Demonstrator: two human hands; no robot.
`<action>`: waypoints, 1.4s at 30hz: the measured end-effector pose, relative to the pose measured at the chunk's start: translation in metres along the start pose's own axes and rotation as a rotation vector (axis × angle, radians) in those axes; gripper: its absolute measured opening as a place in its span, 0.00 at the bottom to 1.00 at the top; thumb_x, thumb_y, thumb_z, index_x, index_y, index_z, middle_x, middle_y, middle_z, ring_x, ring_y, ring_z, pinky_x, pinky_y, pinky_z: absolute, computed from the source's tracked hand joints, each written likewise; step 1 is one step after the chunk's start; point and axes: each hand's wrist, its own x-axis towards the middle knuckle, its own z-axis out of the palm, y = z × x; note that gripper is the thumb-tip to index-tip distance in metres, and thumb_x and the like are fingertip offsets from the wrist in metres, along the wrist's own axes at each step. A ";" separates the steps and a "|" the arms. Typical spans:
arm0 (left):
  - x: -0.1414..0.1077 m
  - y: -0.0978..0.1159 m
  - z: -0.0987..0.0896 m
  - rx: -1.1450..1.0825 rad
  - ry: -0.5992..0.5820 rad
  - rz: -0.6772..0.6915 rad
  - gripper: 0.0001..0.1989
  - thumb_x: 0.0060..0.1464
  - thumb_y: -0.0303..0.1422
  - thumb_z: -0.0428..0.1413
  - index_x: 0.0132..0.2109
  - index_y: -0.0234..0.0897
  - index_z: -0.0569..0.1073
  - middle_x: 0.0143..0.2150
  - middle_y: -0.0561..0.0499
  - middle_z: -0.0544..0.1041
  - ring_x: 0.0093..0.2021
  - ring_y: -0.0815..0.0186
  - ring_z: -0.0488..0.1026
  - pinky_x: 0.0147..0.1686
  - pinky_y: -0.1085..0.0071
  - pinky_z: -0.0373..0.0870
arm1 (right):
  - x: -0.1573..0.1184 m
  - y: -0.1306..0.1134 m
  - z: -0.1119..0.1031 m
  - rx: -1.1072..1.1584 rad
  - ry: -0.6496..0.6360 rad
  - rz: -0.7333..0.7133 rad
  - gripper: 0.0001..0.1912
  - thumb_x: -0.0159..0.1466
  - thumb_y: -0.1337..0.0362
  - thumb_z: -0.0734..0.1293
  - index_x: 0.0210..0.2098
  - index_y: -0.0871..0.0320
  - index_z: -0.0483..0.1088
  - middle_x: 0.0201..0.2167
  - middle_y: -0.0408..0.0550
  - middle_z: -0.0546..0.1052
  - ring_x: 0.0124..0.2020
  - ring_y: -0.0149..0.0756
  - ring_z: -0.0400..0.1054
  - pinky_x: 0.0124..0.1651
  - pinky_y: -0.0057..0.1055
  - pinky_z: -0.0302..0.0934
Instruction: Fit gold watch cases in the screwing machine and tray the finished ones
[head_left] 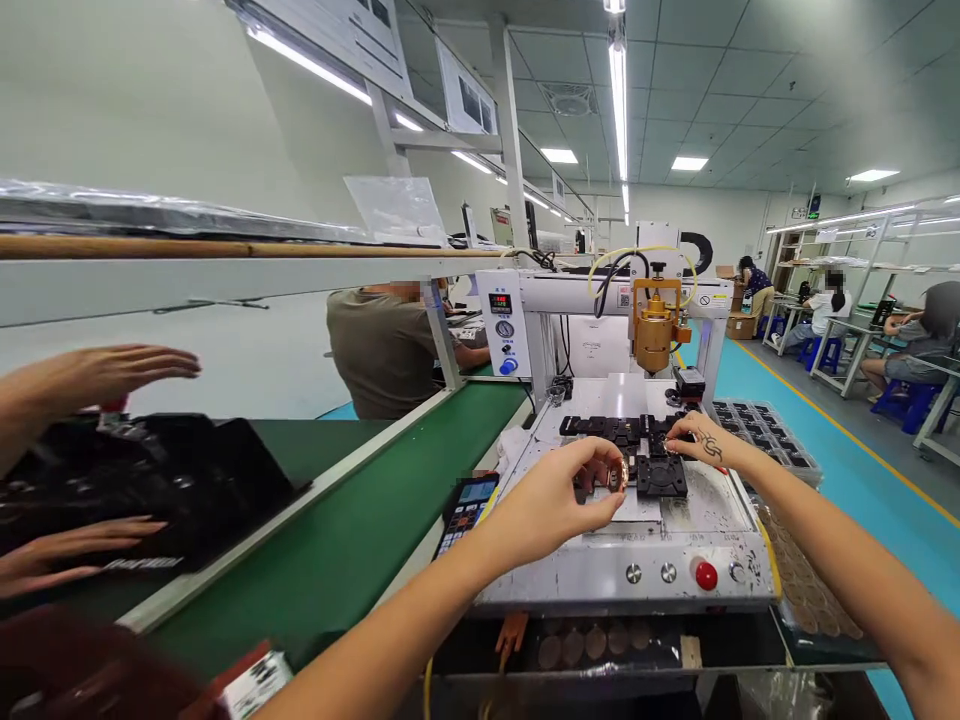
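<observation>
Here the left hand (559,495) pinches a small coppery ring (619,476) between thumb and fingers, just above the black fixture (660,475) on the machine's white surface (705,515). The right hand (694,437) rests on the fixture's far blocks, its fingers curled narrow; whether they grip anything is too small to tell. At the left edge, another person's hands (90,375) hover over a blurred black tray (172,480) on the green conveyor (360,530)

The conveyor belt (352,520) is running along the left of the machine (645,560), with fixtures (660,475) lying on its plate and a parts tray (765,430) sitting to the right.
</observation>
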 end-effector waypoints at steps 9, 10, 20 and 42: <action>-0.050 0.002 0.023 -0.115 0.031 -0.040 0.17 0.54 0.33 0.62 0.52 0.43 0.75 0.44 0.51 0.82 0.43 0.60 0.78 0.49 0.61 0.77 | -0.062 -0.044 0.006 -0.028 0.451 0.054 0.16 0.78 0.55 0.63 0.46 0.56 0.79 0.46 0.55 0.76 0.49 0.47 0.71 0.53 0.42 0.65; -0.061 -0.001 0.026 -0.120 0.054 -0.059 0.17 0.55 0.33 0.62 0.52 0.44 0.75 0.43 0.51 0.82 0.42 0.60 0.78 0.48 0.61 0.78 | -0.086 -0.052 0.011 -0.029 0.523 0.080 0.16 0.79 0.56 0.61 0.48 0.56 0.78 0.46 0.55 0.75 0.49 0.47 0.71 0.53 0.42 0.65; -0.133 -0.066 0.136 -0.201 -0.115 -0.092 0.16 0.54 0.29 0.64 0.50 0.42 0.74 0.48 0.47 0.85 0.48 0.57 0.82 0.52 0.61 0.80 | -0.226 -0.076 0.075 -0.171 0.764 0.293 0.18 0.72 0.46 0.70 0.42 0.55 0.73 0.40 0.51 0.74 0.44 0.50 0.69 0.49 0.46 0.64; -0.161 -0.118 0.164 -0.087 -0.356 -0.017 0.15 0.54 0.29 0.66 0.50 0.41 0.79 0.75 0.42 0.70 0.79 0.49 0.59 0.80 0.46 0.49 | -0.221 -0.121 0.205 0.114 0.186 0.027 0.10 0.75 0.62 0.69 0.54 0.52 0.79 0.44 0.54 0.80 0.44 0.50 0.76 0.48 0.45 0.72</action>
